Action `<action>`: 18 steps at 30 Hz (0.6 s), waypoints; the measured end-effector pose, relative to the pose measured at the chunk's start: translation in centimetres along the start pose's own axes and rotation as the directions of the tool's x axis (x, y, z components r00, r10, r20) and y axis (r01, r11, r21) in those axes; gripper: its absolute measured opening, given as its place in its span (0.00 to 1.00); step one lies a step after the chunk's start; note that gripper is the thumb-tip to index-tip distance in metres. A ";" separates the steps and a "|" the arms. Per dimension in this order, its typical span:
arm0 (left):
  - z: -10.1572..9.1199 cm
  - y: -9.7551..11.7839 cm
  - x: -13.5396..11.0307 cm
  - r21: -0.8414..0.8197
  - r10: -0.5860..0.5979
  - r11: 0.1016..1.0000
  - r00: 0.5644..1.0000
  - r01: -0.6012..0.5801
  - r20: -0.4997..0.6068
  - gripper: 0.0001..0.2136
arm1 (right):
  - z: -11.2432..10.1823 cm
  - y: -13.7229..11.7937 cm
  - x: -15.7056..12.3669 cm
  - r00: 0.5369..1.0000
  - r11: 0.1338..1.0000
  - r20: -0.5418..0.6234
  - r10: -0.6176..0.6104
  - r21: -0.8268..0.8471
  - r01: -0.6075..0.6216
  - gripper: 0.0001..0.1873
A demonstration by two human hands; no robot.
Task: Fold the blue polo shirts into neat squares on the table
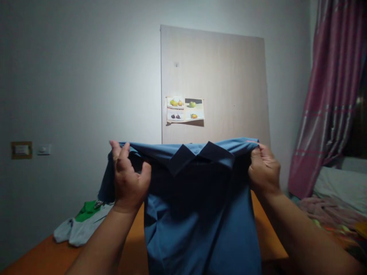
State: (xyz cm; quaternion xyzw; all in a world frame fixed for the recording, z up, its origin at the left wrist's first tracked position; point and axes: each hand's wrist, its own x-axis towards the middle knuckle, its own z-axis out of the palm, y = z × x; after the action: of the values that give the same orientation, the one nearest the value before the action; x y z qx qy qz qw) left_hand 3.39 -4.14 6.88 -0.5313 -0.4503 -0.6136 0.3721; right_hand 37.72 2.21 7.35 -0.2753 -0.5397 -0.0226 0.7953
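Blue polo shirt (197, 221): held up in the air in front of the person, stretched between both hands. Its top edge runs nearly level from one hand to the other, with the dark collar (197, 154) at the centre. The body hangs straight down and passes out of the lower frame edge, so it cannot be told whether the hem touches the orange table (269, 236) behind it. One sleeve (104, 187) drapes outside the left hand.

Left hand (129, 183): grasping the shirt at the shoulder, thumb on the near side, fingers raised over the top edge.

Right hand (263, 170): clenched on the opposite shoulder, fingers curled over the top edge.

Surroundings:
- A grey garment (77, 231) with a green garment (88, 210) on it lies on the table by the wall (71, 76), below and left of the left hand, apart from the hanging shirt.
- Bare table surface shows between that pile and the shirt, and from the shirt to the table's right edge.
- A wooden board (215, 76) stands against the wall behind the shirt, carrying a sheet of fruit pictures (185, 109) above the collar.
- A pink curtain (329, 95) and a bed (335, 183) stand beyond the table's right edge.
- Switch plates (21, 149) sit on the wall at far left.
- Open air lies above the shirt's top edge.
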 end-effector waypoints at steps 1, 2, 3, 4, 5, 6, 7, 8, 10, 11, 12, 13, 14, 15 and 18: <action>-0.6 0.1 -1.0 0.036 -0.003 0.999 1.000 0.003 0.003 0.37 | -0.5 -0.3 -1.1 1.000 1.000 -0.014 -0.020 0.005 0.021 0.19; -1.2 0.2 -1.9 0.076 -0.025 0.997 1.000 0.025 0.002 0.40 | -0.9 -0.4 -2.1 1.000 1.000 -0.003 -0.024 0.000 0.024 0.19; -1.6 0.1 -2.8 0.111 -0.042 0.993 0.999 0.040 0.009 0.44 | -1.2 -0.3 -3.1 1.000 1.000 0.005 -0.007 -0.030 0.007 0.18; -1.9 -0.1 -3.6 0.134 -0.048 0.990 0.999 0.044 0.023 0.47 | -1.5 0.1 -4.0 1.000 0.998 0.012 0.016 -0.055 -0.016 0.18; -1.8 -0.4 -4.3 0.143 -0.040 0.989 0.999 0.035 0.033 0.49 | -1.5 0.8 -4.9 0.999 0.997 0.024 0.048 -0.068 -0.046 0.18; -1.4 -1.0 -4.8 0.138 -0.009 0.990 0.998 0.001 0.057 0.49 | -1.4 1.8 -5.5 0.994 0.993 0.058 0.095 -0.072 -0.091 0.19; -0.6 -1.8 -5.2 0.133 0.025 0.991 0.998 -0.033 0.062 0.48 | -0.9 3.2 -6.0 0.986 0.989 0.095 0.138 -0.070 -0.132 0.19; 0.7 -2.8 -5.4 0.137 0.051 0.989 0.996 -0.060 0.068 0.46 | -0.1 4.7 -6.3 0.974 0.983 0.140 0.179 -0.065 -0.171 0.20; 4.3 -5.3 -5.0 0.200 0.053 0.977 0.991 -0.077 0.121 0.44 | 2.3 8.4 -6.1 0.947 0.972 0.218 0.235 -0.065 -0.226 0.20; 6.5 -6.8 -4.6 0.247 0.034 0.965 0.979 -0.084 0.200 0.44 | 3.7 10.3 -5.7 0.934 0.969 0.258 0.247 -0.074 -0.236 0.20; 8.9 -8.3 -4.2 0.287 0.017 0.952 0.954 -0.107 0.301 0.44 | 5.2 12.3 -5.3 0.929 0.968 0.271 0.251 -0.088 -0.236 0.20; 11.1 -9.7 -3.7 0.325 -0.022 0.939 0.918 -0.117 0.395 0.43 | 6.7 14.2 -4.8 0.922 0.965 0.284 0.262 -0.111 -0.239 0.19; 13.2 -11.0 -3.5 0.371 -0.090 0.923 0.882 -0.100 0.462 0.42 | 8.0 16.0 -4.4 0.907 0.956 0.309 0.287 -0.144 -0.253 0.19; 15.0 -12.1 -3.5 0.414 -0.169 0.907 0.837 -0.075 0.521 0.42 | 9.0 17.8 -4.2 0.883 0.944 0.338 0.325 -0.171 -0.282 0.20; 17.8 -13.7 -5.3 0.499 -0.353 0.867 0.689 -0.014 0.633 0.39 | 9.5 22.2 -5.2 0.812 0.896 0.386 0.438 -0.260 -0.360 0.27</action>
State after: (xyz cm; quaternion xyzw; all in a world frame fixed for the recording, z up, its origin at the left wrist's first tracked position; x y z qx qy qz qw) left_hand -2.98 16.98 0.02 -0.5737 -0.7398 -0.2687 0.2267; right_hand 34.91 24.08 -3.83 -0.4492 -0.6289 0.1603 0.6140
